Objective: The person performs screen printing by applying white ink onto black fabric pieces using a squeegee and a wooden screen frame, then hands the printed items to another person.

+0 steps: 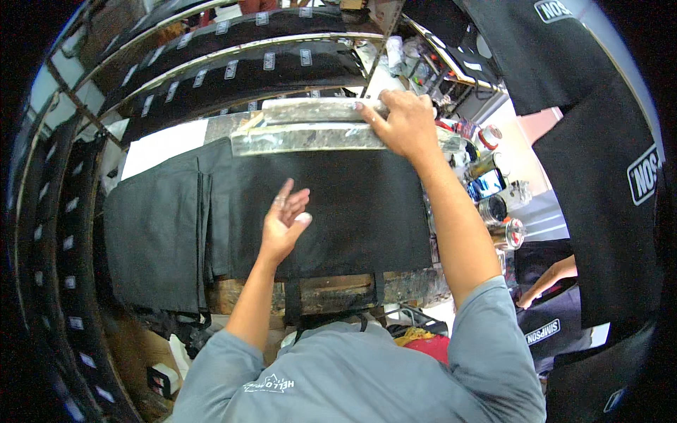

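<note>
Black fabric pieces [331, 211] lie flat across the worktable. At their far edge stands a whitish, paint-smeared frame [303, 139], seen nearly edge-on as two long bars, like a printing screen's frame. My right hand [403, 121] is closed over the right part of this frame, thumb on the near side. My left hand [283, 224] hovers above the black fabric with its fingers stretched and nothing in them. To its left lies a folded stack of black fabric [159, 225], layered at its right edge.
Jars and cans [493, 209] crowd the table's right side, beside a phone [486, 185] with a lit screen. Racks [233, 53] hung with printed black pieces rise behind and at left. At right, another person's hand [546, 282] is near hanging black fabric [599, 176].
</note>
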{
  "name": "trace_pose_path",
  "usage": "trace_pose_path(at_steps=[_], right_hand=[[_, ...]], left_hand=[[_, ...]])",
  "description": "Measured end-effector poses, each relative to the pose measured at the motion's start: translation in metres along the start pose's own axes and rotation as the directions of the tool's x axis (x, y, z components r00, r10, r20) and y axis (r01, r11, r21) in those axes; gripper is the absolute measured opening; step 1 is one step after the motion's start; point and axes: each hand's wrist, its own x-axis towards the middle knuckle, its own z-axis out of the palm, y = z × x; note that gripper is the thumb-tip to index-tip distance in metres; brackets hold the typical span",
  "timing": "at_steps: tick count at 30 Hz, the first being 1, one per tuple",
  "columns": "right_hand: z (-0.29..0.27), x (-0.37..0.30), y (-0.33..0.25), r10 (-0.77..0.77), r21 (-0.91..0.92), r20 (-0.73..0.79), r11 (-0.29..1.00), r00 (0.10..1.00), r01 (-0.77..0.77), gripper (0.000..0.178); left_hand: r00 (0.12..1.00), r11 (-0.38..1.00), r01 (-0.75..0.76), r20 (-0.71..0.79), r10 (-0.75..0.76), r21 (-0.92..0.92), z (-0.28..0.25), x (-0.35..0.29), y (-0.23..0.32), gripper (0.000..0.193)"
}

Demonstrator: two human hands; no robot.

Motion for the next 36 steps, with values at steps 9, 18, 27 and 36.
trace_pose_path(at_steps=[9,18,27,36], right_hand=[[0.057,-0.19,-0.032,-0.023,-0.039,0.421,0.998,0.907,0.043,0.054],[0.104,-0.172,0.007,0.039,0.082,0.576,0.991,0.816,-0.106,0.053],[0.069,-0.116,0.015,-0.004,0.075,0.647,0.995,0.763,-0.059,0.054],[0.078,-0.188,-0.007,-0.011,0.023,0.743,1.0,0.67,-0.009,0.056]], left_hand=[[0.901,0.708,0.212,-0.145,-0.408,-0.673,-0.012,-0.099,-0.032,0.135],[0.76,0.693,0.328,-0.257,-0.597,-0.642,-0.024,-0.104,-0.093,0.116],[0.809,0.69,0.304,-0.205,-0.552,-0.657,-0.024,-0.105,-0.103,0.12],[0.859,0.68,0.298,-0.123,-0.497,-0.67,-0.032,-0.109,-0.102,0.133]])
